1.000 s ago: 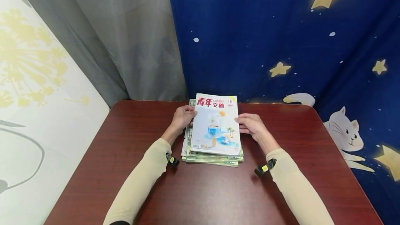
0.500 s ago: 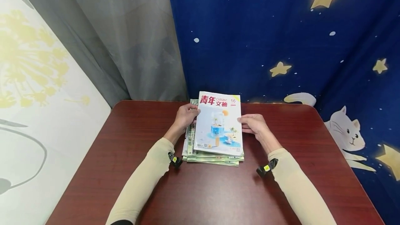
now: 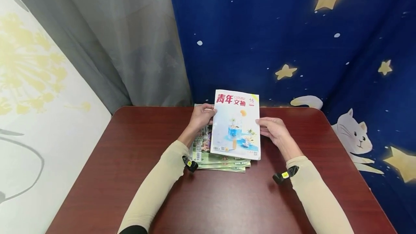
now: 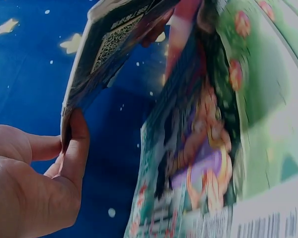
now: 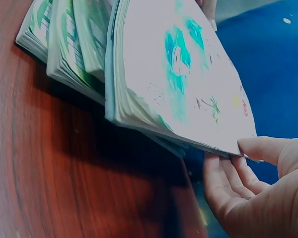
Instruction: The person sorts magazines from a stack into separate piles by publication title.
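A white-covered magazine (image 3: pixel 235 125) with red lettering and a beach picture is held between both hands, raised above a stack of green magazines (image 3: pixel 208 158). My left hand (image 3: pixel 201 116) pinches its left edge, thumb on one side and fingers behind, as the left wrist view shows on the magazine's dark back cover (image 4: pixel 114 44). At the opposite edge, my right hand (image 3: pixel 274 129) pinches with the thumb on the cover and fingers beneath. In the right wrist view the magazine's pages (image 5: pixel 134 106) stand apart from the stack (image 5: pixel 64 44) below.
The stack lies near the far edge of a reddish-brown wooden table (image 3: pixel 221 198). Behind the table hang a grey curtain (image 3: pixel 146 46) and a blue curtain (image 3: pixel 243 46) with stars and a cat. A white patterned panel (image 3: pixel 39 118) stands at the left.
Both hands have raised the white magazine and carried it to the right, uncovering more of the green magazine beneath. The stack has stayed in place on the table.
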A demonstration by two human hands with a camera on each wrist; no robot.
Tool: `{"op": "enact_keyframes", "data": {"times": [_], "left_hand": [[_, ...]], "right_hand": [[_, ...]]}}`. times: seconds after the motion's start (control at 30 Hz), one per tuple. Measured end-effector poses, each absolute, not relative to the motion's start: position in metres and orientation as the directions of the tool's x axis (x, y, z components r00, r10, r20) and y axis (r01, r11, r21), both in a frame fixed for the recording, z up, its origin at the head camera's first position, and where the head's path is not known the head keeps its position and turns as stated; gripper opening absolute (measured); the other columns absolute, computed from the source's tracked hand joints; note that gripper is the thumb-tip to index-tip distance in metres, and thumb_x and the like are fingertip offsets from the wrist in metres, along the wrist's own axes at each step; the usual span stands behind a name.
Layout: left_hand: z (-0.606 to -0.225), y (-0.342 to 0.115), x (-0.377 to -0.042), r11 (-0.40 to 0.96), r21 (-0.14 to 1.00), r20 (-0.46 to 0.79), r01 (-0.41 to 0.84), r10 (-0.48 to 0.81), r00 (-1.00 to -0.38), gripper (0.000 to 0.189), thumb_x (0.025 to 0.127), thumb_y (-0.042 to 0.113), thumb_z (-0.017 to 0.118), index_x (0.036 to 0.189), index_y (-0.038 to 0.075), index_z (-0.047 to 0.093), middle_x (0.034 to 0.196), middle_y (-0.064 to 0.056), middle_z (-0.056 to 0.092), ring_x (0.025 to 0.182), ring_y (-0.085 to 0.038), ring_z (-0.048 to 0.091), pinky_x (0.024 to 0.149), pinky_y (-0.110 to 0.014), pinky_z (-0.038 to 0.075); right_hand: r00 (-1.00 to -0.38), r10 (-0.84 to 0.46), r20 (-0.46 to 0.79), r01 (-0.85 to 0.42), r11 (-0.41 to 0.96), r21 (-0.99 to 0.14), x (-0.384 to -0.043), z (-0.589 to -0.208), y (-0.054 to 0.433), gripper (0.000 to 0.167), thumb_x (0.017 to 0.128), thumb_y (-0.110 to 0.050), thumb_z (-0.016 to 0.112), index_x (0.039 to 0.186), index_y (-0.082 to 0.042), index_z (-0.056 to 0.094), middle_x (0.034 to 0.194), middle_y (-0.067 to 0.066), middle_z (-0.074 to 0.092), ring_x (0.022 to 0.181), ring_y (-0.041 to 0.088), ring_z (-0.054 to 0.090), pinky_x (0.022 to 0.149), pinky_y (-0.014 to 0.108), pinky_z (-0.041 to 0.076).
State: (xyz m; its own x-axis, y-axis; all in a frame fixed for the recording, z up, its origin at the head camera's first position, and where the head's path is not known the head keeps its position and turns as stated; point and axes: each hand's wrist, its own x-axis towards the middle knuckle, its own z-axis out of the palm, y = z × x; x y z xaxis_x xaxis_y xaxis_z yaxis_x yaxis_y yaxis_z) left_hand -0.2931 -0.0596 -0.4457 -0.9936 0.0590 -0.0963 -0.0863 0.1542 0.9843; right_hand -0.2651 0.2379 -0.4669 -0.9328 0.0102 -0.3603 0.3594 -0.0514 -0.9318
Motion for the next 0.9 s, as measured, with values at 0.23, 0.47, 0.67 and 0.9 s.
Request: {"op": "enact_keyframes", "data": {"times": [0.23, 0.47, 0.67, 0.9], "left_hand": [[-0.445, -0.026, -0.295, 0.121, 0.986, -0.125, -0.113, 0.100, -0.987, 0.021, 0.104, 0.016, 0.067, 0.120, 0.003, 0.068, 0.111, -0.020, 0.078, 0.079, -0.018, 0.074, 0.091, -0.052, 0.062], [-0.445, 0.010, -0.294, 0.127, 0.985, -0.140, -0.119, 0.179, -0.974, 0.026, 0.105, 0.017, 0.066, 0.124, 0.000, 0.067, 0.112, -0.019, 0.075, 0.085, -0.020, 0.072, 0.099, -0.058, 0.058], [-0.447, 0.033, -0.292, 0.165, 0.980, -0.148, -0.114, 0.212, -0.966, 0.023, 0.104, 0.016, 0.067, 0.120, 0.001, 0.070, 0.109, -0.017, 0.076, 0.084, -0.019, 0.075, 0.079, -0.037, 0.066], [-0.443, 0.061, -0.288, 0.179, 0.969, -0.212, -0.170, 0.251, -0.944, 0.017, 0.102, 0.010, 0.069, 0.112, -0.003, 0.072, 0.098, -0.020, 0.079, 0.081, -0.027, 0.080, 0.078, -0.041, 0.066]], "right_hand": [[-0.930, 0.052, -0.363, 0.359, -0.067, -0.931, -0.253, -0.457, 0.270, 0.029, 0.099, -0.011, 0.073, 0.125, 0.000, 0.067, 0.083, -0.007, 0.078, 0.079, 0.006, 0.075, 0.073, 0.021, 0.061], [-0.936, 0.075, -0.344, 0.340, -0.060, -0.939, -0.239, -0.451, 0.310, 0.013, 0.099, -0.012, 0.074, 0.112, -0.009, 0.073, 0.084, -0.009, 0.079, 0.080, 0.004, 0.075, 0.074, 0.020, 0.062], [-0.942, 0.086, -0.323, 0.324, -0.009, -0.946, -0.228, -0.448, 0.337, 0.008, 0.099, -0.014, 0.075, 0.096, -0.021, 0.076, 0.085, -0.012, 0.079, 0.081, 0.003, 0.075, 0.073, 0.019, 0.062], [-0.948, 0.081, -0.306, 0.310, 0.030, -0.950, -0.221, -0.454, 0.367, 0.014, 0.100, -0.010, 0.073, 0.094, -0.022, 0.076, 0.084, -0.013, 0.078, 0.079, 0.002, 0.075, 0.072, 0.021, 0.062]]}}
